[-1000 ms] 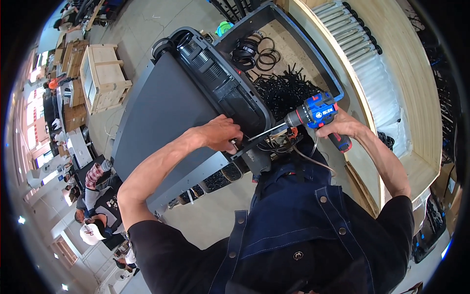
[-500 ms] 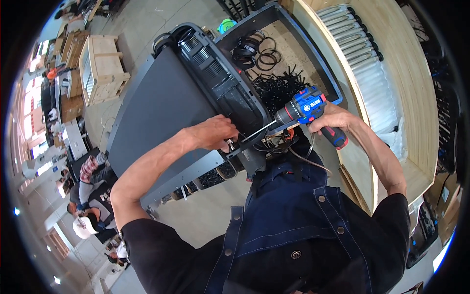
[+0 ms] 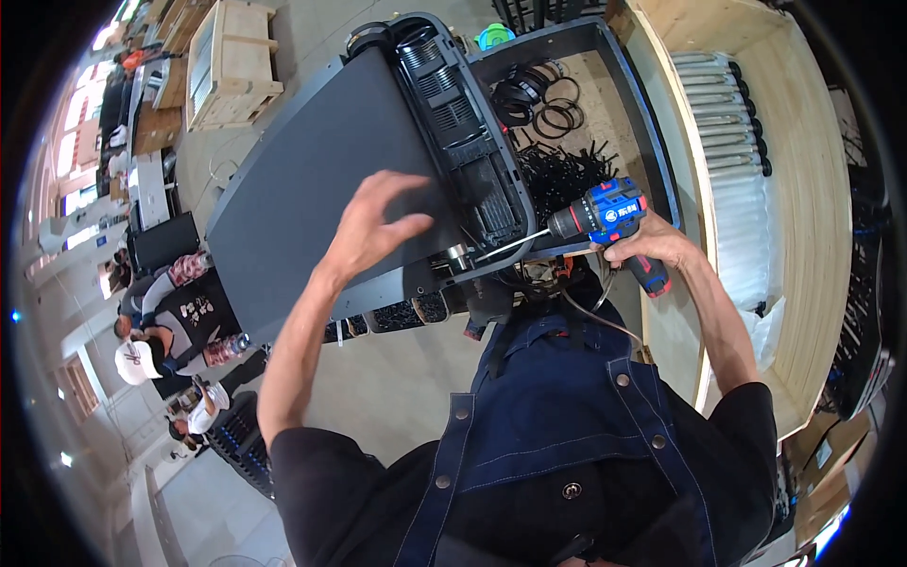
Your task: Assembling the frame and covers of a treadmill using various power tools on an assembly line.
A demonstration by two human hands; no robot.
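Observation:
My right hand [image 3: 650, 248] grips a blue and black cordless drill [image 3: 609, 215]. Its long bit [image 3: 510, 247] points left at the near corner of a large dark grey machine [image 3: 321, 180] with a ribbed black end panel [image 3: 463, 142]. My left hand [image 3: 374, 219] hovers above the flat grey surface with its fingers spread, holding nothing, a little left of the bit's tip.
Behind the machine a dark-framed tray [image 3: 590, 113] holds black rings and several black cable ties. A light wooden bench [image 3: 803, 189] with a row of grey rods runs along the right. A wooden crate [image 3: 227, 66] stands far left. Other people [image 3: 161, 331] sit lower left.
My left hand has lifted off the machine's corner and opened, moving up and left. The drill stays aimed at the same corner.

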